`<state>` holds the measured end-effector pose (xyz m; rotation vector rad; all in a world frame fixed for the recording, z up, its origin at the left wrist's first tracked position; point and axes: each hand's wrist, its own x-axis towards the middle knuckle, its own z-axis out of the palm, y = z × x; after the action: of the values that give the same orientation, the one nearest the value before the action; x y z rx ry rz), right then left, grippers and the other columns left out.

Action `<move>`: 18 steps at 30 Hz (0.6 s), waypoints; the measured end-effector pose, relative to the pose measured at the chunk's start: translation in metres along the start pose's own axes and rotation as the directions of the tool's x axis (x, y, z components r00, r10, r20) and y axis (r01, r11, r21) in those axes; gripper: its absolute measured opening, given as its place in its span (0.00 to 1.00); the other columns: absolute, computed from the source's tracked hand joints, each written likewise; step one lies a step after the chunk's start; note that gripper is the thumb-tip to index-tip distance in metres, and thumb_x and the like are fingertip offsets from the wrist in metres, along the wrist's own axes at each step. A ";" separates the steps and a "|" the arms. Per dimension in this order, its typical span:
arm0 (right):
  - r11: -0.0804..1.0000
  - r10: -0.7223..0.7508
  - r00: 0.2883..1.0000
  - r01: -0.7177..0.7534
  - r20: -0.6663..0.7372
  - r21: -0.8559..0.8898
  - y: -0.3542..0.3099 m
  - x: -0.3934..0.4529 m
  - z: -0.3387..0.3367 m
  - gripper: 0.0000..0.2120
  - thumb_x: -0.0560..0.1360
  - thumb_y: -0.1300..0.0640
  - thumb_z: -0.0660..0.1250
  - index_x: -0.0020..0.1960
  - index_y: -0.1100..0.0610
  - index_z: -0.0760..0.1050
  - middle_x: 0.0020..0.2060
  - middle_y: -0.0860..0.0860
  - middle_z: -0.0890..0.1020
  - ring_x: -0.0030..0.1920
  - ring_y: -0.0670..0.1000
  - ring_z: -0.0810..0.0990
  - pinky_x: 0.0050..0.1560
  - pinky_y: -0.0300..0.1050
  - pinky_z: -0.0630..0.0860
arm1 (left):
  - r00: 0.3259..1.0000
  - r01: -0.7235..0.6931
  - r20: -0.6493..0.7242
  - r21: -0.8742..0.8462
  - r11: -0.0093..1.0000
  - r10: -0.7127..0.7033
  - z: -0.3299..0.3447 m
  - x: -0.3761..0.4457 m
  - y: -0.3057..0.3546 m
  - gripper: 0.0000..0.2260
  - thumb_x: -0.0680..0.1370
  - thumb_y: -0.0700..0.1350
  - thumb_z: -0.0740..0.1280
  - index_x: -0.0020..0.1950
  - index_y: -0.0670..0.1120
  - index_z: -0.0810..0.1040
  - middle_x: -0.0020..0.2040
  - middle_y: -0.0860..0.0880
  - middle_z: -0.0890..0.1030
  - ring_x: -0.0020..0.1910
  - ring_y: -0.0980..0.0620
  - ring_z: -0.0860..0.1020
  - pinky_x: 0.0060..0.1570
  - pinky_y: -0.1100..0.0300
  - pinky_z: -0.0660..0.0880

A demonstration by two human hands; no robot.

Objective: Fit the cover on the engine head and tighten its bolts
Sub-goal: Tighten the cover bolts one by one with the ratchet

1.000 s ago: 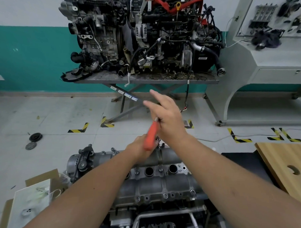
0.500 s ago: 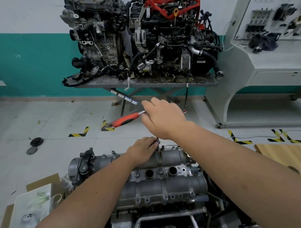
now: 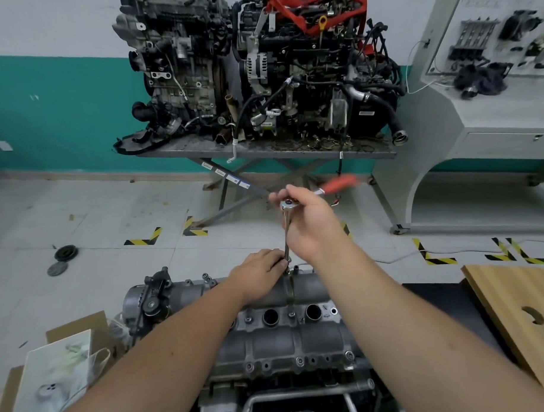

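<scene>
Grey floor tiles [image 3: 89,212] with yellow-black corner marks run to a teal-banded wall, where two assembled engines [image 3: 259,67] sit on a steel counter [image 3: 262,152] at your twelve o'clock. At three o'clock lies a wooden board [image 3: 520,302] with a round hole; at eight o'clock an open cardboard box [image 3: 74,333] holds white sheets and a clear bag, its other contents too unclear to name.

Directly below you, at six o'clock, the engine head [image 3: 280,381] carries its cover [image 3: 287,334], a bare grey casting with two dark round wells in its top and small bolts along its near edge. Your left hand [image 3: 261,275] rests on the cover's far edge, fingers [image 3: 279,261] curled around the lower end of the upright chrome extension bar [image 3: 286,236] where it meets a bolt. Your right hand [image 3: 311,226] grasps the ratchet wrench [image 3: 287,203] at the bar's top, fingers clenched around its head; the blurred red handle [image 3: 341,183] points toward two o'clock.
</scene>
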<state>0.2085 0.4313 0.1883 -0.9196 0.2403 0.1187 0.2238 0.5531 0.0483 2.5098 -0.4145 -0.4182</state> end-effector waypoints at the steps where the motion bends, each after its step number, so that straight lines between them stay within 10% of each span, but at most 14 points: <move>1: 0.990 -0.048 0.998 0.052 -0.030 0.132 0.005 0.002 -0.003 0.11 0.80 0.62 0.62 0.40 0.57 0.75 0.34 0.50 0.83 0.46 0.52 0.79 0.49 0.41 0.72 | 1.000 0.001 -0.001 0.000 1.000 -0.001 0.000 0.000 0.000 0.17 0.84 0.59 0.52 0.70 0.59 0.70 0.72 0.55 0.70 0.71 0.49 0.66 0.70 0.45 0.65; 4: 0.868 -0.428 0.904 0.415 0.012 -0.272 0.018 0.000 -0.010 0.07 0.80 0.58 0.64 0.46 0.49 0.78 0.45 0.47 0.85 0.49 0.48 0.80 0.49 0.40 0.75 | 1.000 -0.002 -0.007 -0.002 1.000 0.002 0.000 0.001 0.000 0.16 0.84 0.59 0.53 0.69 0.58 0.71 0.70 0.54 0.71 0.70 0.49 0.67 0.69 0.44 0.65; 7: -0.082 -0.671 0.502 0.681 0.545 -0.727 0.024 0.003 -0.027 0.13 0.77 0.65 0.66 0.59 0.56 0.82 0.61 0.52 0.81 0.64 0.54 0.77 0.62 0.47 0.72 | 0.999 -0.049 -0.007 -0.065 0.997 0.048 0.001 0.002 -0.001 0.14 0.83 0.58 0.56 0.64 0.54 0.73 0.63 0.50 0.76 0.64 0.46 0.73 0.64 0.45 0.70; 9: -0.471 -0.545 0.423 0.561 0.724 -0.681 0.017 0.008 -0.027 0.16 0.70 0.69 0.68 0.56 0.60 0.83 0.56 0.54 0.83 0.60 0.59 0.79 0.59 0.54 0.71 | 0.998 -0.060 -0.005 -0.078 0.995 0.060 0.001 0.002 -0.002 0.13 0.84 0.56 0.57 0.64 0.53 0.74 0.62 0.50 0.77 0.63 0.47 0.75 0.64 0.48 0.70; 13: -0.645 -0.385 0.610 0.360 0.693 -0.674 -0.001 0.006 -0.017 0.10 0.72 0.64 0.66 0.53 0.59 0.79 0.44 0.54 0.80 0.46 0.61 0.78 0.55 0.55 0.71 | 1.000 -0.004 -0.029 -0.003 1.000 0.004 0.001 0.000 -0.001 0.15 0.84 0.57 0.54 0.69 0.58 0.70 0.71 0.56 0.70 0.70 0.50 0.66 0.68 0.48 0.65; 18: -0.659 -0.328 0.676 0.337 0.660 -0.672 -0.008 -0.002 -0.014 0.13 0.79 0.49 0.58 0.56 0.56 0.73 0.48 0.52 0.76 0.46 0.58 0.75 0.52 0.53 0.68 | 1.000 -0.016 -0.024 0.023 1.000 0.017 0.001 -0.001 0.001 0.15 0.84 0.55 0.56 0.71 0.59 0.69 0.71 0.55 0.70 0.70 0.49 0.66 0.67 0.46 0.67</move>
<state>0.2060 0.4158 0.1866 -2.9445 -0.5544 -0.7350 0.2224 0.5525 0.0481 2.5294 -0.4321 -0.3778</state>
